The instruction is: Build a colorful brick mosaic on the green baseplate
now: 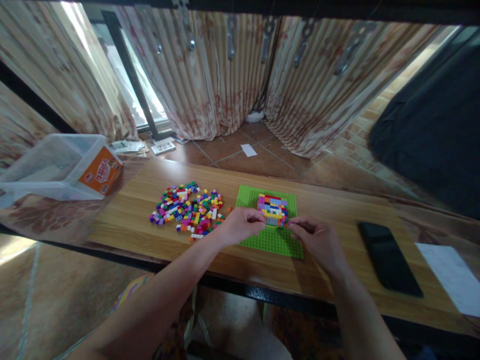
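A low block built of multicoloured toy bricks (273,209) sits on a green studded baseplate (270,245), with a hollow showing near its middle. At its front left corner is my left hand (243,225), thumb and forefinger closed against the block's edge. My right hand (318,237) is at the front right corner, its fingertips pinched around what looks like a tiny pink toy brick touching the block's side. The fingers partly cover both corners. Left of the baseplate, a loose pile of small coloured bricks (197,218) spreads over the wooden tabletop (131,220).
A clear plastic bin (56,165) with an orange label stands beyond the table's left end. On the right lie a black phone (390,260) and white paper (452,275). Overhead runs a dark bar (240,7) with metal hooks. Patterned curtains (210,75) hang behind.
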`<state>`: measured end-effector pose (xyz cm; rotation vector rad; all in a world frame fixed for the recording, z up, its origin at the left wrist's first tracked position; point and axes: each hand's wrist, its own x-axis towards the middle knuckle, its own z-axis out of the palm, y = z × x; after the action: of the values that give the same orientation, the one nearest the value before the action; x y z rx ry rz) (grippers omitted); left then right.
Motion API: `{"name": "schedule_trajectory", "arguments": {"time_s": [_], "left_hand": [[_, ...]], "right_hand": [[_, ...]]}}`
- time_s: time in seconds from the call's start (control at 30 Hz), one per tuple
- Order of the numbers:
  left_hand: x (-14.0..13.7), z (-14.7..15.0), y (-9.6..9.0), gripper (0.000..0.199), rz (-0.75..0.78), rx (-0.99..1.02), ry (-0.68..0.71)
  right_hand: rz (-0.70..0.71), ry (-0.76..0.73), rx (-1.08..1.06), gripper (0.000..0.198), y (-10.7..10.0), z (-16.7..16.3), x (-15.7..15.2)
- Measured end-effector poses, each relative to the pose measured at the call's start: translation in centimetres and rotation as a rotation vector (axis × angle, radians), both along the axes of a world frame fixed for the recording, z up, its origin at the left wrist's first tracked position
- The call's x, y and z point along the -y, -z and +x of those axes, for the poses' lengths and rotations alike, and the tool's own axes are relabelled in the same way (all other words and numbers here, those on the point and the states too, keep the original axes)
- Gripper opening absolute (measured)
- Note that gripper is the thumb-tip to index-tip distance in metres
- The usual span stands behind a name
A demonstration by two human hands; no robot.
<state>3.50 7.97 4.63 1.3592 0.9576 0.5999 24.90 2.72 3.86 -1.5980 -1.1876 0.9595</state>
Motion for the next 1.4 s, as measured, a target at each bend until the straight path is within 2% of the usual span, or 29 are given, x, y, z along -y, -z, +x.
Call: {"name": "schedule_trajectory", "arguments": {"time_s": [0.3,0.53,0.83,1.13,1.4], "left_hand": [[-0.2,-0.1,0.2,0.007,0.032,0.035,0.020],[-0.3,-0.2,0.7,0.007,0.078,0.021,0.044],[-0.5,-0.3,1.0,0.010,0.162,-0.032,0.090],[-0.6,-0.2,1.2,0.010,0.200,-0.028,0.106],[-0.2,-0.1,0.7,0.010,0.194,-0.005,0.090]], "right_hand": [[0.034,-0.072,0.051,0.026,0.3,0.0,0.2],[0.050,-0.061,0.141,0.022,0.4,0.0,0.0],[-0.006,-0.007,0.032,0.034,0.5,0.2,-0.5],[-0.110,0.083,-0.237,0.036,-0.1,-0.6,-0.6],[-0.152,0.120,-0.306,0.037,0.4,-0.4,-0.6]]}}
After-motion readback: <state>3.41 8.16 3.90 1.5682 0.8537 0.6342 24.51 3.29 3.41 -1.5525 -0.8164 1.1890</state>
